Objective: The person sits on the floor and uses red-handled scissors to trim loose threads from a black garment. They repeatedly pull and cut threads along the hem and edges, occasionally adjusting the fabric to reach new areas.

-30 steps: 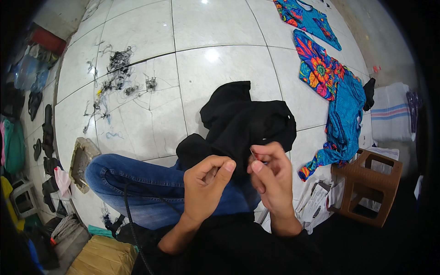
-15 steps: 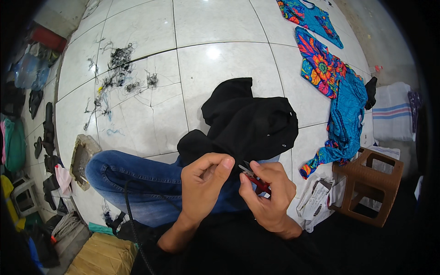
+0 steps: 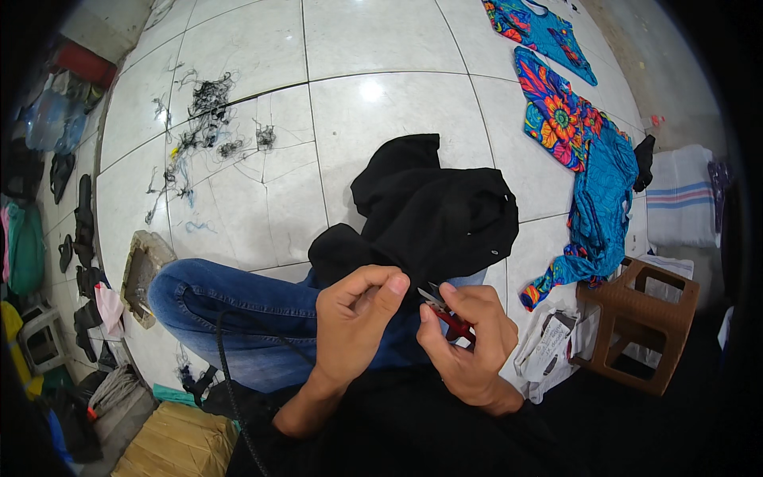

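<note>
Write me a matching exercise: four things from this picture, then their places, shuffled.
1. Small red-handled metal snips
2. Brown plastic stool
3. Tangled, mostly black thread
4. Crumpled black fabric

A. On shiny white floor tiles, upper left
B. Centre of the picture
C. Right side, beside the bright blue floral garment
D. In the person's right hand

Pairs: 1-D, 2-C, 3-A, 4-B

Two hands (image 3: 354, 314) (image 3: 474, 342), one red-handled cutter (image 3: 453, 320), one black garment (image 3: 445, 203), one brown stool (image 3: 648, 315).
</note>
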`<action>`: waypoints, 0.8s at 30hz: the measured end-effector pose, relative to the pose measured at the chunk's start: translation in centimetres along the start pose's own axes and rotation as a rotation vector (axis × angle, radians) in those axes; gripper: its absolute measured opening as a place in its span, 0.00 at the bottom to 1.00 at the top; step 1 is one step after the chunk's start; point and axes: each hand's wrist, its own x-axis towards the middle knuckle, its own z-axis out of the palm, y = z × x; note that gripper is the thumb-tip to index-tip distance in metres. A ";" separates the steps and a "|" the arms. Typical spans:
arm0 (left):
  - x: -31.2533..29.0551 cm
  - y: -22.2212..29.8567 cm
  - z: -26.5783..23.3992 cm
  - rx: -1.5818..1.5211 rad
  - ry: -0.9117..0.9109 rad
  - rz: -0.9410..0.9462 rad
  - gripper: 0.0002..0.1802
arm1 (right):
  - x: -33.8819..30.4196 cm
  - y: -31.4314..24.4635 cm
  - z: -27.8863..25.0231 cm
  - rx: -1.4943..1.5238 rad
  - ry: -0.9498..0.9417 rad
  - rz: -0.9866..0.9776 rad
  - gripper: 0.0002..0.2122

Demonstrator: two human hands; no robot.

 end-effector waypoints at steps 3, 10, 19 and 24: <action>0.0 0.0 0.0 0.003 -0.008 0.003 0.08 | 0.0 -0.1 0.0 -0.004 -0.007 0.005 0.16; -0.1 0.0 0.0 -0.002 -0.010 0.007 0.08 | 0.0 -0.2 -0.1 -0.035 -0.026 0.004 0.16; -0.1 0.0 0.0 -0.018 -0.001 -0.008 0.08 | 0.0 -0.2 0.1 -0.054 -0.020 -0.002 0.16; -0.2 -0.1 -0.2 -0.046 -0.015 -0.022 0.08 | 0.0 -0.2 0.1 -0.082 -0.011 -0.014 0.16</action>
